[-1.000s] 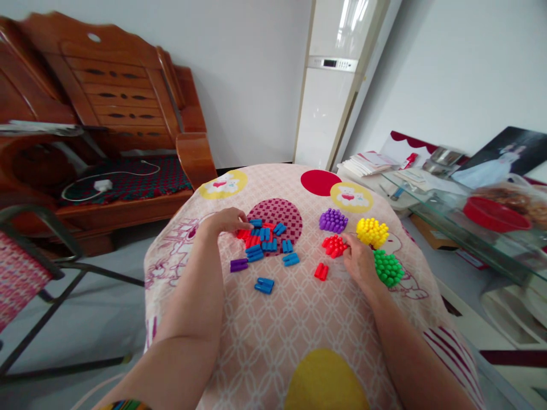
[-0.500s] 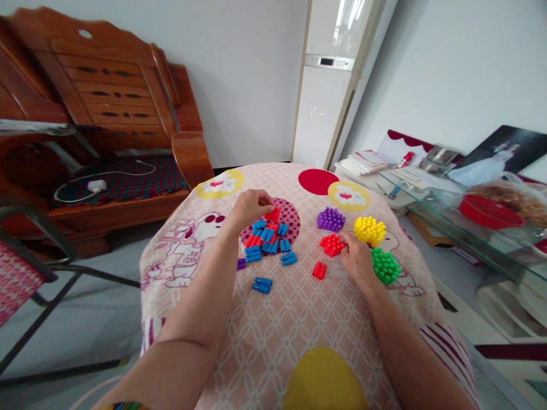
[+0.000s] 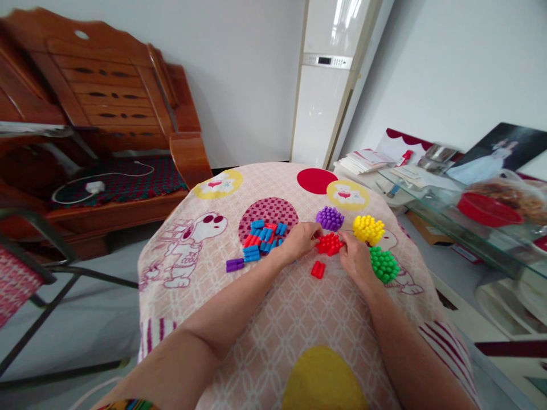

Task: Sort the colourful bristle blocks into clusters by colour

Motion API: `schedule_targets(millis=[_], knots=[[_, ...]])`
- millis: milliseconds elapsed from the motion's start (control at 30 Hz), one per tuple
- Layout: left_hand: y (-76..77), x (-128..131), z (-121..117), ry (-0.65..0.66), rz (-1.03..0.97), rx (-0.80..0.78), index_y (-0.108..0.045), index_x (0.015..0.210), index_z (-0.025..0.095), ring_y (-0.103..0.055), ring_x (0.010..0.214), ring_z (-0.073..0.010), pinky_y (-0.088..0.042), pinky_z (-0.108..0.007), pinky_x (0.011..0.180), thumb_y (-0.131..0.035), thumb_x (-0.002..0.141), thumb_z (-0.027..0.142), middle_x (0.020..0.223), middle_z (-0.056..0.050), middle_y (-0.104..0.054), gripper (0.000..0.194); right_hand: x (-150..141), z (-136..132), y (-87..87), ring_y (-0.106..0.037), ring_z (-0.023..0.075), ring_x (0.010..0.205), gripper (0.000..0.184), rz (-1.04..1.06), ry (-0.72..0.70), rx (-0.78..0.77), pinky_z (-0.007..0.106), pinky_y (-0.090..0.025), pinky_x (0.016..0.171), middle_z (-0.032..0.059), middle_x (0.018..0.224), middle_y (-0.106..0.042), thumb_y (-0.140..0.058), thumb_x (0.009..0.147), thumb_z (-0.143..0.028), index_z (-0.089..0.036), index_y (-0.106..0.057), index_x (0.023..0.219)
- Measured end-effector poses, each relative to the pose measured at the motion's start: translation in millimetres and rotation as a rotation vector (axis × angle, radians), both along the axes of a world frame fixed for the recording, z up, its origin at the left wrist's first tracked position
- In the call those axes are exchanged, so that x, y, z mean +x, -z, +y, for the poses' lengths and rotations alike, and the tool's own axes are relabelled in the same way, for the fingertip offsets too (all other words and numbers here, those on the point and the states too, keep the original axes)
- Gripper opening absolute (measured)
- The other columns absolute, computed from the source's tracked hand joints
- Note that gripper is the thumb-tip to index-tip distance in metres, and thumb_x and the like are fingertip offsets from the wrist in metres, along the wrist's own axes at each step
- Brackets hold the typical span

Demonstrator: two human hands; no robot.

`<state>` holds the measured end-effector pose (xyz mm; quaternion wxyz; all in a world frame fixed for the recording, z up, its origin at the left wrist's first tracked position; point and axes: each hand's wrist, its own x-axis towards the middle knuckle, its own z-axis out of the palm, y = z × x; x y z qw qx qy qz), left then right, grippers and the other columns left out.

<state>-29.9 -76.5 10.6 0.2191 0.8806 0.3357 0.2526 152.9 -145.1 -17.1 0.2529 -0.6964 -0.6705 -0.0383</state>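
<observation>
My left hand [image 3: 301, 240] is at the left edge of a red cluster of upright plastic pegs [image 3: 329, 244], its fingers pinched on a red plastic piece mostly hidden by them. The cluster's right side is gripped between the fingertips of my right hand [image 3: 355, 256]. A loose red double-peg piece [image 3: 318, 270] lies just in front. Behind the red cluster stands a purple cluster [image 3: 329, 218]; to the right are a yellow cluster [image 3: 368, 229] and a green cluster [image 3: 384, 265]. Blue pieces [image 3: 252, 253] and red pieces [image 3: 251, 241] lie in a loose pile at left, partly behind my left forearm.
A purple piece [image 3: 235, 265] lies beside the pile on the patterned tablecloth [image 3: 265, 341]. To the right stands a glass shelf [image 3: 444, 210] with a red bowl [image 3: 487, 209] on it. A wooden bench [image 3: 115, 114] and a metal-framed chair [image 3: 25, 256] are at left.
My left hand picked a red piece from the pile and carried it right to the red cluster. My right hand stayed at the cluster's right side.
</observation>
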Motion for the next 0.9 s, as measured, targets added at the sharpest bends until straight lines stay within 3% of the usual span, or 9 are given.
schedule_targets(millis=[133, 233, 300, 367, 533, 733, 900], knots=[[-0.4, -2, 3, 0.008, -0.017, -0.021, -0.066, 0.091, 0.012, -0.060, 0.071, -0.0121, -0.045, -0.021, 0.068, -0.059, 0.075, 0.007, 0.080, -0.003, -0.069, 0.018, 0, 0, 0.2, -0.067, 0.0248, 0.099, 0.047, -0.007, 0.000, 0.000, 0.033, -0.049, 0.091, 0.0146, 0.105, -0.073, -0.043, 0.080, -0.006, -0.011, -0.064, 0.122], [-9.0, -14, 12, -0.021, -0.008, -0.035, -0.067, 0.093, 0.012, -0.062, 0.073, -0.0123, -0.045, -0.021, 0.068, -0.061, 0.075, 0.009, 0.085, -0.004, -0.071, 0.020, 0, 0, 0.0, -0.066, 0.0250, 0.101, 0.048, -0.004, 0.008, -0.014, 0.033, -0.049, 0.092, 0.0152, 0.107, -0.072, -0.043, 0.080, -0.005, -0.010, -0.063, 0.123], [-16.9, -26, 19, -0.030, 0.059, -0.051, -0.069, 0.088, 0.012, -0.062, 0.070, -0.0126, -0.044, -0.022, 0.066, -0.062, 0.075, 0.013, 0.080, -0.003, -0.070, 0.015, 1, -1, -0.1, -0.066, 0.0252, 0.102, 0.049, 0.001, 0.011, -0.021, 0.033, -0.048, 0.093, 0.0152, 0.108, -0.072, -0.043, 0.079, -0.005, -0.010, -0.063, 0.124], [-23.9, -35, 20, 0.043, 0.168, -0.080, -0.071, 0.080, 0.013, -0.061, 0.065, -0.0124, -0.042, -0.022, 0.062, -0.063, 0.073, 0.015, 0.071, -0.002, -0.069, 0.010, 1, -1, -0.2, -0.066, 0.0257, 0.103, 0.050, 0.007, 0.008, -0.022, 0.034, -0.048, 0.093, 0.0155, 0.109, -0.072, -0.044, 0.079, -0.005, -0.011, -0.062, 0.126], [-33.1, -28, -6, 0.315, 0.403, -0.101, -0.073, 0.076, 0.016, -0.060, 0.062, -0.0126, -0.039, -0.022, 0.058, -0.063, 0.073, 0.016, 0.070, -0.002, -0.070, 0.010, 1, -1, 0.5, -0.065, 0.0261, 0.104, 0.050, 0.013, -0.022, 0.003, 0.035, -0.048, 0.093, 0.0163, 0.111, -0.071, -0.042, 0.079, -0.005, -0.009, -0.061, 0.125], [-37.3, -1, -46, 0.244, 0.615, 0.000, -0.072, 0.087, 0.013, -0.062, 0.067, -0.0198, -0.038, -0.028, 0.056, -0.068, 0.077, 0.029, 0.079, -0.010, -0.071, 0.019, 1, 0, -0.6, -0.065, 0.0263, 0.101, 0.046, -0.010, -0.015, 0.002, 0.036, -0.048, 0.092, 0.0161, 0.106, -0.072, -0.042, 0.079, -0.008, -0.009, -0.064, 0.121], [-34.9, 0, -48, 0.345, 0.534, -0.010, -0.068, 0.081, 0.016, -0.059, 0.064, -0.0164, -0.035, -0.027, 0.054, -0.067, 0.077, 0.029, 0.075, -0.005, -0.068, 0.013, 0, -1, -2.3, -0.065, 0.0238, 0.100, 0.046, 0.003, -0.031, 0.005, 0.032, -0.048, 0.090, 0.0131, 0.105, -0.072, -0.041, 0.080, -0.009, -0.013, -0.064, 0.120]])
